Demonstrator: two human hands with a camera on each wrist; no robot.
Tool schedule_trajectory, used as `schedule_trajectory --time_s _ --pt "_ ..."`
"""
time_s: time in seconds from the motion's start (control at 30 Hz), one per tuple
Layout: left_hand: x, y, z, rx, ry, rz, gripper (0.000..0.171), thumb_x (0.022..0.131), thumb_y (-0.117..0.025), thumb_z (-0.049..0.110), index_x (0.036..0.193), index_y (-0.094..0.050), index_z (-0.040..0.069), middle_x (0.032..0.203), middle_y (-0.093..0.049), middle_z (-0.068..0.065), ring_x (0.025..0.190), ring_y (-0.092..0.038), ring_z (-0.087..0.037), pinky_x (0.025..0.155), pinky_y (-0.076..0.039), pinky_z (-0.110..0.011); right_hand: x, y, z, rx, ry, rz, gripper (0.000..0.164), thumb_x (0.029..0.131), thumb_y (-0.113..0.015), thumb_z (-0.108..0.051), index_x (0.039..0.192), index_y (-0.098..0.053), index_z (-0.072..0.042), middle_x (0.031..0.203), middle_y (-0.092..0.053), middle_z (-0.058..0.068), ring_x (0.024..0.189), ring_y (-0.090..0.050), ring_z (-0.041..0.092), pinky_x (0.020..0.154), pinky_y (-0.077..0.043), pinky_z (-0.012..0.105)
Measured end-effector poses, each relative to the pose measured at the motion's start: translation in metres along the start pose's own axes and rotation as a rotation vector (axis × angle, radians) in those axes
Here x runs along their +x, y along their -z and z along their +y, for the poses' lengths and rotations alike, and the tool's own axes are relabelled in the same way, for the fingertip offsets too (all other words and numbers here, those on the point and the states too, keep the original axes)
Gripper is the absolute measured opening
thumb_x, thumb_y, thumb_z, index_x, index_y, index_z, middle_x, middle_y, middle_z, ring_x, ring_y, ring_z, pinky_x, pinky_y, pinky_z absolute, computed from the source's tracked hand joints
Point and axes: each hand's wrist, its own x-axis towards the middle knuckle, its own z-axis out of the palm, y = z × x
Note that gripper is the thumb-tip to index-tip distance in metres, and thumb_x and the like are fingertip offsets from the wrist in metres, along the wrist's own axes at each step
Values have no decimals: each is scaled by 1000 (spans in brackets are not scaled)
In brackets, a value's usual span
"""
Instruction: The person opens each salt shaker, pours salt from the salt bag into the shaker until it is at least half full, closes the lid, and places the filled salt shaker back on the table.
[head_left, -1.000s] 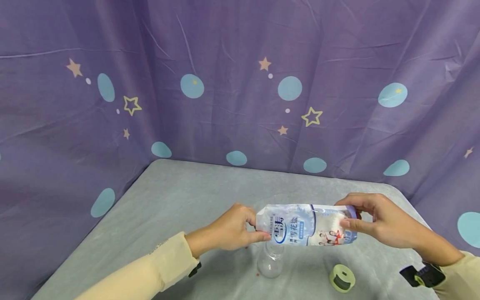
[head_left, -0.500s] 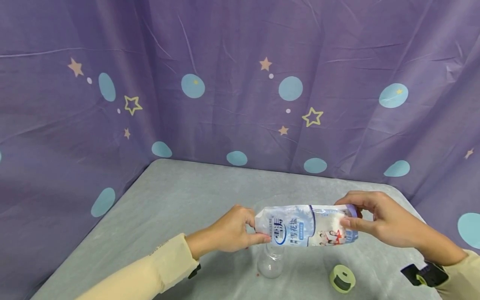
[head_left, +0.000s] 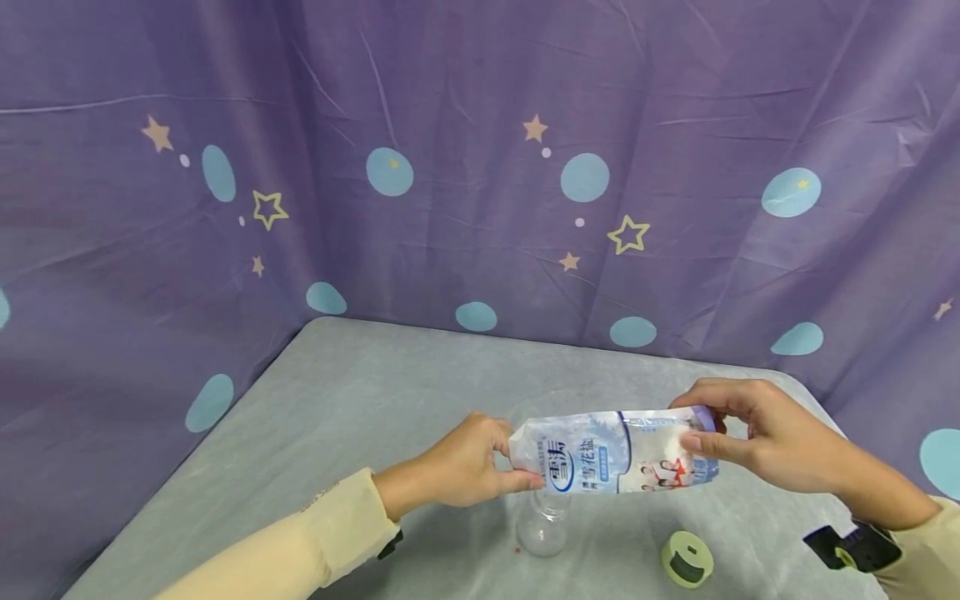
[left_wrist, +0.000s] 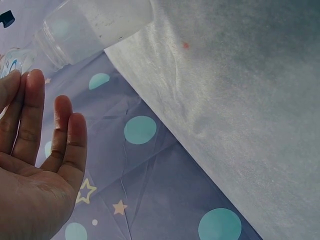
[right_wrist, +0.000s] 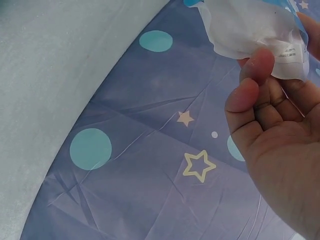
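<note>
A white and blue bag of salt (head_left: 592,454) lies sideways in the air, its left end over a clear plastic jar (head_left: 543,533). My left hand (head_left: 468,462) pinches the bag's left end between thumb and fingers. At the bag's right end, my right hand (head_left: 765,442) grips it with the thumb on the printed face. In the left wrist view the jar (left_wrist: 100,27) shows its threaded neck close to the fingertips, with the ring and little fingers held away from the bag. The right wrist view shows the bag's white underside (right_wrist: 250,30) above the curled fingers.
A light green round lid (head_left: 687,560) with a dark patch lies on the grey table (head_left: 420,367), right of the jar. A purple patterned curtain (head_left: 480,167) stands behind the table and along its left side. Small red specks dot the tabletop near the jar.
The bag has tilted slightly, its right end rising a little with my right hand while the left end dips. Both hands keep their hold; the jar and lid stay in place.
</note>
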Motion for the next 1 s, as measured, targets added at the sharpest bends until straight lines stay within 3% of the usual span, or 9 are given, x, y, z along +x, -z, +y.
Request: schedule_trajectory --time_s 1.0 --pt "-4 -2 0 -37 18 -21 19 86 -85 14 104 -79 10 96 -78 6 70 -62 2 52 -47 -18 9 2 -11 -22 -4 5 32 88 -77 0 107 -72 -25 89 -65 -12 70 -56 7 58 -45 24"
